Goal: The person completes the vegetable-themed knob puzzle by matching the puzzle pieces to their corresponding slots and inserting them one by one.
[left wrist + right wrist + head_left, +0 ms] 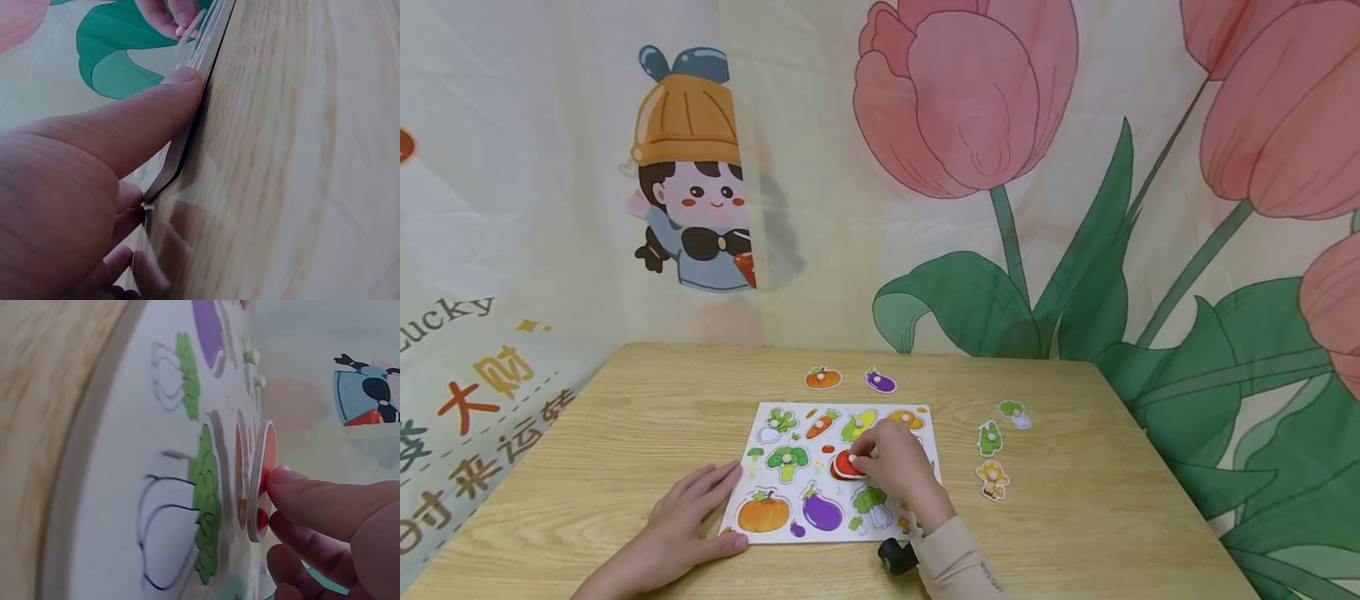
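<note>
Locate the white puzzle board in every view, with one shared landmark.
Head: the puzzle board lies below centre.
Left wrist: the puzzle board slants edge-on, upper middle.
Right wrist: the puzzle board runs top to bottom, left of centre.
Shared landmark: the right hand, visible in all three.

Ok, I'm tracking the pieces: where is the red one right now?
In the head view, the right hand pinches the red piece over the board, right of the broccoli and below the corn.

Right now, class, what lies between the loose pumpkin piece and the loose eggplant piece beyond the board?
Only bare wooden tabletop separates the loose pumpkin piece from the loose eggplant piece; the head view shows it.
</note>
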